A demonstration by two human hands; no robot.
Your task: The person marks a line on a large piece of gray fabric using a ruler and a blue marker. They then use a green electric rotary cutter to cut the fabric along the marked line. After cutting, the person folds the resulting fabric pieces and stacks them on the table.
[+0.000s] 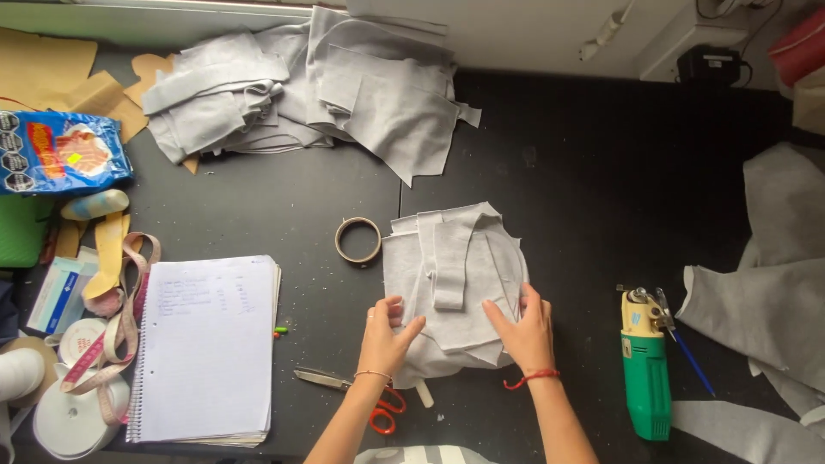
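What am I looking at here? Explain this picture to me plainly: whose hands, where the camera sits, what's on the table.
One picture, from a camera on a person's head, looking down at a black table. The left hand and right hand are that person's own, bare, both pressing on a small stack of grey fabric pieces. Neither grips anything else. Around it: a tape ring, scissors with orange handles, a spiral notebook, a measuring tape, a green power cutter, a blue pen, and a bigger fabric heap at the back.

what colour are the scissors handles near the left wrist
Orange-red handles on the scissors, best seen in the head view.
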